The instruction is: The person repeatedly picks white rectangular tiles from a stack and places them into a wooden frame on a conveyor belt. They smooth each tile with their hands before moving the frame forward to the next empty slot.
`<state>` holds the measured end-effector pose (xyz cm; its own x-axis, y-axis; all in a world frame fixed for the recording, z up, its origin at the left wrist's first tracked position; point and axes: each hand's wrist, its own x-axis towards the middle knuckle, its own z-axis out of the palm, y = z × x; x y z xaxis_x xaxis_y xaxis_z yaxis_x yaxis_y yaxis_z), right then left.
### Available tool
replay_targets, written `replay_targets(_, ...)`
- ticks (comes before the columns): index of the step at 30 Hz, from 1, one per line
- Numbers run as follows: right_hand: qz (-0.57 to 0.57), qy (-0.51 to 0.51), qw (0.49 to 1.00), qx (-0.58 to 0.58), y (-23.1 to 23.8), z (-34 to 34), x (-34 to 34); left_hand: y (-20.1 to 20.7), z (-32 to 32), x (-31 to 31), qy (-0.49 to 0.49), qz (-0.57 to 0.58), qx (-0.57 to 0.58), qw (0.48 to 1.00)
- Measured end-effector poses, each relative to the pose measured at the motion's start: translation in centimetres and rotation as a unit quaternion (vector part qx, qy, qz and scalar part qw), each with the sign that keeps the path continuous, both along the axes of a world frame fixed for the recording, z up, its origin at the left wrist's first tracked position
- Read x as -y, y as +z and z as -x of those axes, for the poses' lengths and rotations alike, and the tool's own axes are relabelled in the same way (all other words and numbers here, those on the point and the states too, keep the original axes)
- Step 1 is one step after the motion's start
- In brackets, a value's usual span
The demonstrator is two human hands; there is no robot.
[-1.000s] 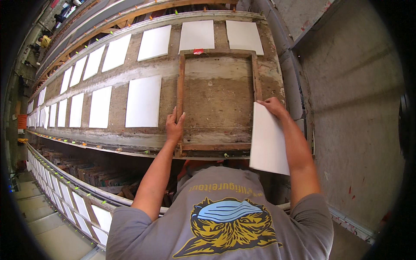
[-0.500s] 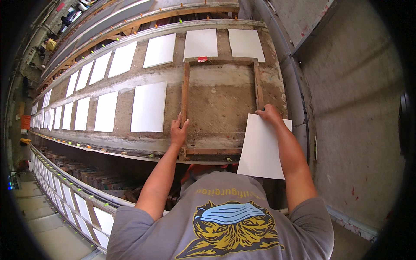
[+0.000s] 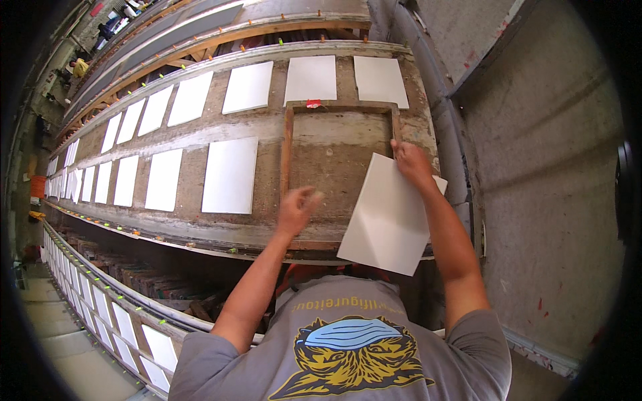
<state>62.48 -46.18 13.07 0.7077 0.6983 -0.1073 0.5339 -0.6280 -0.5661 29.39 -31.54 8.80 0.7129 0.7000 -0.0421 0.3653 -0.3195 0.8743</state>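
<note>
My right hand (image 3: 411, 162) is closed on the top edge of a white sheet (image 3: 386, 217), beside the right rail of a wooden frame. The sheet hangs tilted over the frame's lower right part and past the table's near edge; my right forearm hides part of it. The wooden frame (image 3: 287, 144) lies on the table (image 3: 267, 230), with a red tag (image 3: 313, 103) on its far rail. My left hand (image 3: 297, 208), slightly blurred, is over the left rail with its fingers partly stretched toward the sheet. Nothing shows in it.
White sheets lie in two rows on the table, one (image 3: 229, 175) left of the frame and one (image 3: 380, 81) beyond it. Small coloured pegs (image 3: 233, 251) line the table's edges. Another table with white sheets (image 3: 159, 347) stands lower left. A grey wall (image 3: 542, 200) rises at right.
My left hand has left the outer side of the left rail and moved right. My right hand has swung the white sheet leftward, tilting it over the frame.
</note>
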Motion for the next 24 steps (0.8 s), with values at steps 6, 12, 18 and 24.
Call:
replay_targets(6,-0.118,-0.022,0.993,0.0,3.3,3.2,-4.5,-1.9,-3.0,3.1,-0.052,0.176,0.05,0.982)
replay_targets(12,-0.241,-0.147,0.951,-0.127,-2.9,3.9,2.0,-4.2,-1.2,0.9,0.131,0.257,0.179,0.94)
replay_targets(18,-0.252,-0.141,0.916,-0.277,-8.7,12.1,4.9,-4.4,-1.9,1.1,0.173,0.281,0.175,0.928)
replay_targets(24,-0.254,-0.042,0.936,-0.242,0.0,8.6,5.9,0.9,-2.2,-0.5,0.208,-0.008,0.173,0.963)
